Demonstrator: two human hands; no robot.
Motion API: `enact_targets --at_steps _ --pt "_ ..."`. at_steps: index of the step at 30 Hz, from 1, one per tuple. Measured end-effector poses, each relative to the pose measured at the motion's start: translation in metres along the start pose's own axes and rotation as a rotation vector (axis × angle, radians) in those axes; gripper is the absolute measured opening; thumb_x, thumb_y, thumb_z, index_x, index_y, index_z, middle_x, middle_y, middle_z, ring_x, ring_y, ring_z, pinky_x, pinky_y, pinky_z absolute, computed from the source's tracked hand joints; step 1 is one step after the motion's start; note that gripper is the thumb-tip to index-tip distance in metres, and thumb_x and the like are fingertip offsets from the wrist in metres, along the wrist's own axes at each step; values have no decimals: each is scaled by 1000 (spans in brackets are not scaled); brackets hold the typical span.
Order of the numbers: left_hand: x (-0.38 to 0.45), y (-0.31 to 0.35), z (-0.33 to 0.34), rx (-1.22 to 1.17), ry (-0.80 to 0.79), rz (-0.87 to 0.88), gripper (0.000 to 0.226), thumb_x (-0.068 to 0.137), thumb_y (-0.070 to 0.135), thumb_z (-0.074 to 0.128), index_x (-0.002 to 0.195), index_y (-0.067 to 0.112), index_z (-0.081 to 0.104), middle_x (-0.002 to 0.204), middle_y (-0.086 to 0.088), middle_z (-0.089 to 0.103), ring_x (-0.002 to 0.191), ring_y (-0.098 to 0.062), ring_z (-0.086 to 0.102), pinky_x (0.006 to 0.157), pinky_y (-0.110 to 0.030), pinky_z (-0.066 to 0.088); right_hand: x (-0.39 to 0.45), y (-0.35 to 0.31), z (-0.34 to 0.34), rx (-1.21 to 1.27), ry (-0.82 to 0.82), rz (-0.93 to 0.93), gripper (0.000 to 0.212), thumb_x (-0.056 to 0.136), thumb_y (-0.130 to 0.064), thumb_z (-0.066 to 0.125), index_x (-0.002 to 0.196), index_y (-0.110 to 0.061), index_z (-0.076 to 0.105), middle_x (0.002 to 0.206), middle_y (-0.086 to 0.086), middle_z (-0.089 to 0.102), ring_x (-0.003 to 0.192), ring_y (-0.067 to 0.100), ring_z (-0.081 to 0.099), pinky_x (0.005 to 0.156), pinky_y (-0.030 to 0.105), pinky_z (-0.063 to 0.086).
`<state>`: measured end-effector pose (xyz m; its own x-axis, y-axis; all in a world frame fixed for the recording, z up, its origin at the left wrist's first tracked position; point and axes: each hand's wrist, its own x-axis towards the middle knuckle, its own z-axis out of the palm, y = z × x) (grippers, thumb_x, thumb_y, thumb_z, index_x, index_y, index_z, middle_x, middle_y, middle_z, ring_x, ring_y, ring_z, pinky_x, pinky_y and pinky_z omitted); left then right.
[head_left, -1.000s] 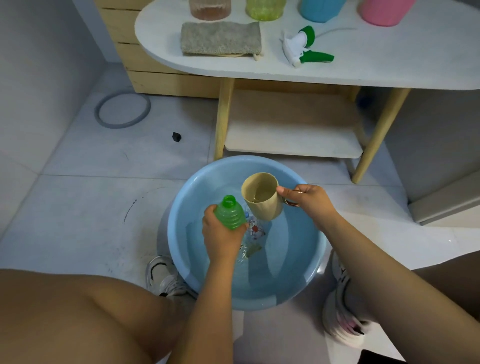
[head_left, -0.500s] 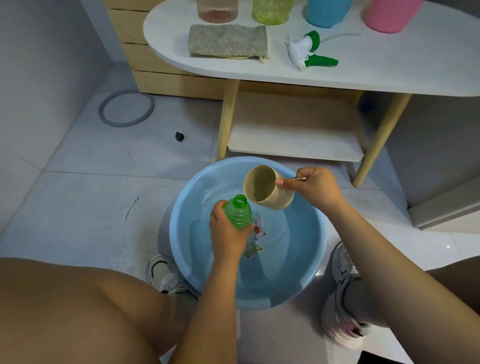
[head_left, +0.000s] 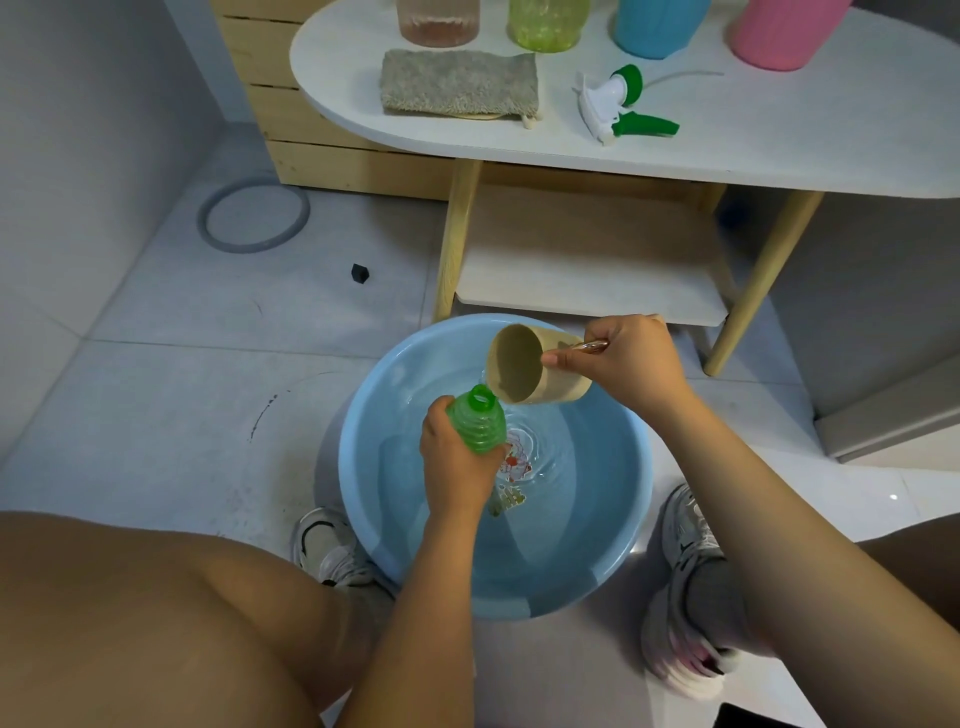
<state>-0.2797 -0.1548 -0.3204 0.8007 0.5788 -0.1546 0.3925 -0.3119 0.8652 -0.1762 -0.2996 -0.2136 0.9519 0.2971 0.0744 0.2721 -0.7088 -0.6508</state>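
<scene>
so the green bottle (head_left: 478, 422) sits mid-frame over the blue basin (head_left: 363, 483), left hand (head_left: 457, 470) wrapped round its body, mouth open at the top. right hand (head_left: 631, 364) grips the beige cup (head_left: 524, 371) by its handle, tipped so its rim is just beside the bottle mouth. water in the basin is rippling. up top, a white table (head_left: 727, 150) with a grey cloth (head_left: 460, 83) and a spray head (head_left: 618, 106)

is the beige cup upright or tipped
Tipped: the beige cup lies almost sideways in the right hand, its rim at the open neck of the green bottle.
</scene>
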Motion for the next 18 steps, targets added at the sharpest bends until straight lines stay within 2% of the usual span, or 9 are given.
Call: enact_targets --at_steps 6,9,12,18 --pt "2 -3 1 -8 -3 7 76 62 20 87 124 15 45 122 -4 50 112 -25 51 89 -37 47 0 -2 -1 -16 2 -21 59 65 -47 79 41 -21 30 41 -4 23 69 24 27 54 31 18" --pt "1 -4 2 11 -20 12 87 64 21 86 137 18 38 135 -6 44 124 -26 45 95 -35 41 0 -2 -1 -57 3 -32 59 65 -50 76 43 -19 32 43 -2 27 74 24 30 61 34 15" --pt "1 -4 2 32 -39 31 92 67 21 84 143 22 33 140 -5 40 129 -24 41 96 -32 38 0 -4 -2 -86 7 -49 58 66 -51 75 45 -18 32 43 -2 28 73 23 29 62 32 13" --pt "2 -3 4 34 -29 59 88 67 18 84 142 20 37 139 -4 43 131 -21 38 97 -26 34 3 -6 -3 -118 25 -92 58 64 -51 76 44 -22 31 42 -3 29 70 26 31 68 30 19"
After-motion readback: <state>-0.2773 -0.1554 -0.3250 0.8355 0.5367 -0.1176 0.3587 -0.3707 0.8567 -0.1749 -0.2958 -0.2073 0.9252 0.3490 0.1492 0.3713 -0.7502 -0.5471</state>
